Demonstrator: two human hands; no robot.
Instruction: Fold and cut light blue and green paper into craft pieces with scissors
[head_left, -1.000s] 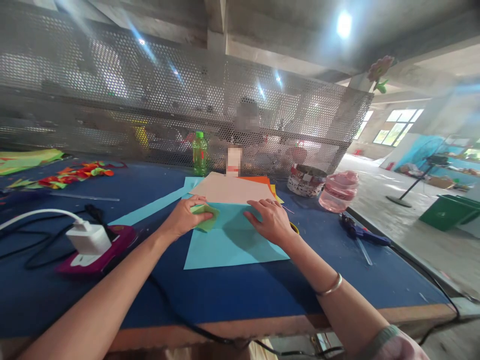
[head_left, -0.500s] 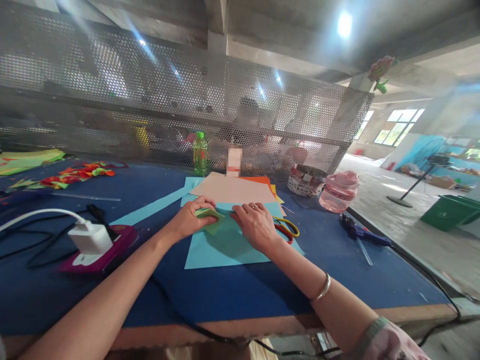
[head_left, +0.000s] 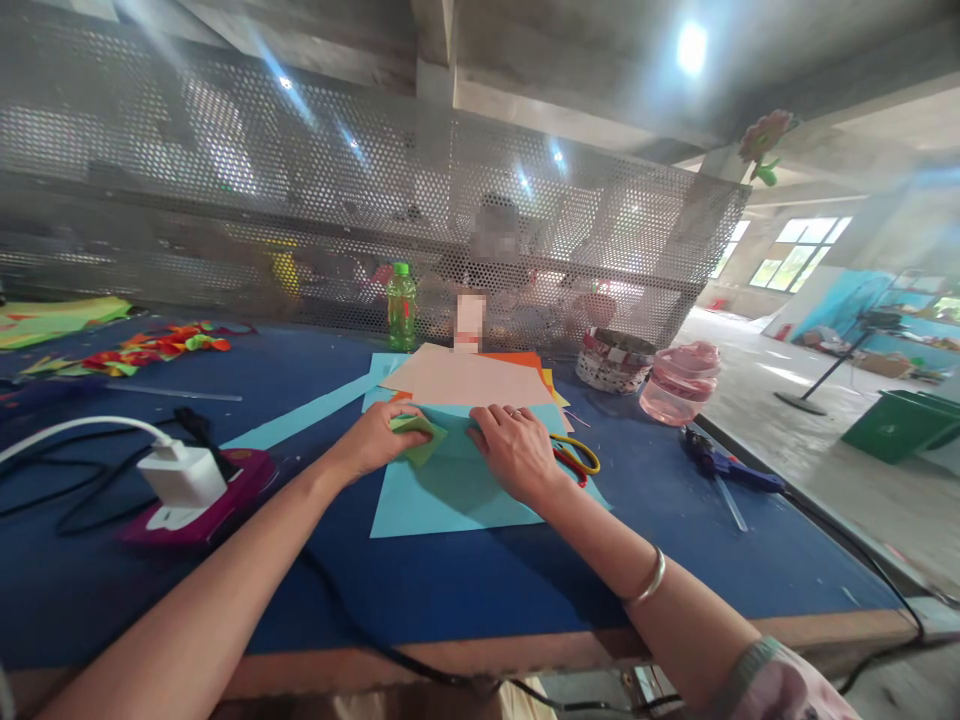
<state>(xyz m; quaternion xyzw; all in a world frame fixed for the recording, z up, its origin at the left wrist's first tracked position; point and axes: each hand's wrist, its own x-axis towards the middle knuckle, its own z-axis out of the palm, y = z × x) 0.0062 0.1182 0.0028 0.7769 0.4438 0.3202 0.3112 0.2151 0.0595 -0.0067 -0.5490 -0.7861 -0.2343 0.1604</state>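
A piece of green paper (head_left: 426, 446), seemingly folded, is pinched between the thumb and fingers of my left hand (head_left: 379, 437). Beneath it lies a large light-blue paper sheet (head_left: 450, 510), with a crease or fold line across its upper part. My right hand (head_left: 516, 450) rests palm down on this sheet, fingers slightly bent and a ring on one of them. Scissors (head_left: 585, 452) with yellow and red handles stick out beside my right hand; their blades are hidden. Just beyond my hands are pale pink paper sheets (head_left: 472, 375), with an orange sheet (head_left: 525, 360) behind.
To the left stand a white charger (head_left: 180, 478) on a purple base and a blue paper strip (head_left: 307, 408). A green bottle (head_left: 401, 310), a basket (head_left: 615, 362), a pink jug (head_left: 679, 385) and a glue gun (head_left: 731, 470) surround the papers. A perforated metal screen (head_left: 337, 220) closes the back.
My right hand has shifted very slightly to the right on the blue sheet. The green paper in my left hand has tilted a little; otherwise things look the same.
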